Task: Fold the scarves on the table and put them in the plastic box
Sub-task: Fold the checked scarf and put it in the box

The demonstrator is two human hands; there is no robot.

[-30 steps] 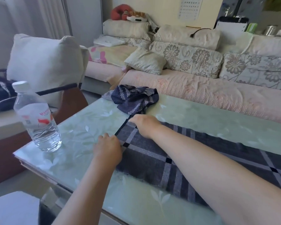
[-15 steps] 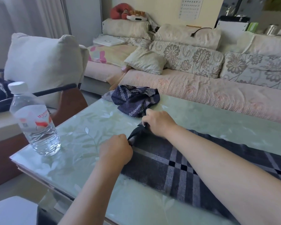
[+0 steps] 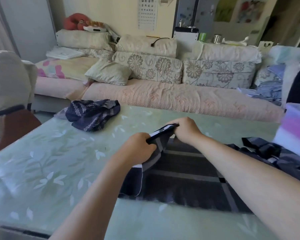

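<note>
Grey scarf end, up off table. Gripped by left hand and right hand, fingers curled round it.

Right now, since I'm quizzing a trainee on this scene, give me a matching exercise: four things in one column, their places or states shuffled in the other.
1 plaid scarf
2 striped scarf
3 eye chart
4 pillow

a on the wall
b lying on the sofa
c crumpled on the table
d gripped by left hand and right hand

Pairs: 1-d, 2-c, 3-a, 4-b
</note>
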